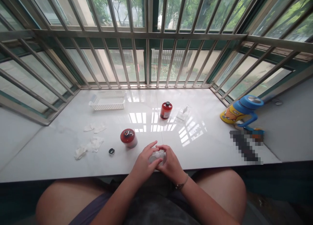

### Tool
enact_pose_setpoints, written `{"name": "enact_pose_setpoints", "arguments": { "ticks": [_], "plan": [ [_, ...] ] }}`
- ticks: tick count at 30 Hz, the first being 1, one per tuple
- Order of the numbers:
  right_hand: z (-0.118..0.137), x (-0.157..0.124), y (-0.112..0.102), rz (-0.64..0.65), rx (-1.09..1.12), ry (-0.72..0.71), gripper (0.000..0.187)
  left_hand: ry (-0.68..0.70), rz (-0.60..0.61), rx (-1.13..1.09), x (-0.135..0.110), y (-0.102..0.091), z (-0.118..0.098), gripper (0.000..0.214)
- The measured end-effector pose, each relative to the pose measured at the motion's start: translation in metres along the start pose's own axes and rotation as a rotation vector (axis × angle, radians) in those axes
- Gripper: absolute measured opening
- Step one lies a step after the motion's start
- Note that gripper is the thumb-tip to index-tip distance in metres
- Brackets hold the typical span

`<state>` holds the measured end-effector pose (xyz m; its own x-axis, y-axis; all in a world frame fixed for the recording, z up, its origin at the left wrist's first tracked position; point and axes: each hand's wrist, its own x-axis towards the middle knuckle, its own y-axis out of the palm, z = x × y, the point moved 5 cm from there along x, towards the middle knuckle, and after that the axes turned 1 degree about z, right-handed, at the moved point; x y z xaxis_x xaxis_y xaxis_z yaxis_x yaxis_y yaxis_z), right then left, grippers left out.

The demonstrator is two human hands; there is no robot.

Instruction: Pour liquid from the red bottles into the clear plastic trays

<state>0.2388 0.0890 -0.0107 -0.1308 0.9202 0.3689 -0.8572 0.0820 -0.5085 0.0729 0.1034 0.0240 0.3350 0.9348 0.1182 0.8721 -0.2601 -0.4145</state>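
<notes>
Close to the counter's front edge, my left hand (146, 160) and my right hand (171, 163) are wrapped around a small clear container (156, 156). Fingers hide much of it, so its exact kind does not show. Just beyond my left hand stands a red bottle (128, 138) with an uncapped-looking dark neck. A small black cap (111, 151) lies to the left of that bottle. Farther back is a second red bottle (166, 110) with a black cap and a pale label. Beside it a clear pump bottle (184, 113) rests on the counter.
Crumpled white tissues (88, 147) lie on the left of the white counter (73, 168). A white plastic basket (107, 106) sits at the back left. On the right are a yellow and blue flask (241, 109) and a blurred-out dark object (245, 147). Metal bars (146, 35) line the windows behind.
</notes>
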Motion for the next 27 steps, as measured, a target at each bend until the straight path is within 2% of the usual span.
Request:
{"name": "enact_pose_setpoints", "arguments": {
  "ticks": [3, 8, 11, 15, 17, 19, 21, 24, 25, 27],
  "plan": [
    [0.0, -0.002, 0.002, -0.008, -0.001, 0.009, 0.068, 0.001, 0.051, 0.02, -0.004, -0.003, -0.002, 0.04],
    [0.001, -0.003, 0.004, -0.016, 0.001, 0.017, 0.074, -0.017, -0.078, -0.01, -0.003, -0.004, 0.0, 0.011],
    [0.004, -0.002, 0.004, -0.004, 0.004, -0.008, 0.075, -0.069, -0.156, -0.052, -0.002, -0.004, 0.005, 0.031],
    [0.007, -0.002, 0.003, -0.001, 0.017, -0.037, 0.069, -0.082, -0.016, -0.069, -0.006, 0.0, 0.004, 0.066],
    [0.007, -0.003, 0.002, -0.01, 0.03, -0.039, 0.066, -0.109, 0.005, -0.06, -0.01, -0.002, 0.004, 0.06],
    [0.008, -0.003, 0.002, -0.015, 0.034, -0.041, 0.068, -0.162, -0.058, -0.079, -0.013, -0.008, 0.007, 0.053],
    [0.008, -0.003, 0.002, -0.019, 0.026, -0.042, 0.071, -0.193, -0.105, -0.11, -0.015, -0.012, 0.01, 0.059],
    [0.006, -0.004, 0.004, -0.033, 0.025, -0.038, 0.072, -0.164, -0.043, -0.092, -0.014, -0.012, 0.01, 0.072],
    [0.005, -0.005, 0.004, -0.039, 0.028, -0.035, 0.073, -0.149, -0.015, -0.074, -0.014, -0.011, 0.009, 0.07],
    [0.003, -0.006, 0.005, -0.048, 0.04, -0.029, 0.077, -0.131, -0.007, -0.048, -0.014, -0.011, 0.009, 0.054]
  ]
}}
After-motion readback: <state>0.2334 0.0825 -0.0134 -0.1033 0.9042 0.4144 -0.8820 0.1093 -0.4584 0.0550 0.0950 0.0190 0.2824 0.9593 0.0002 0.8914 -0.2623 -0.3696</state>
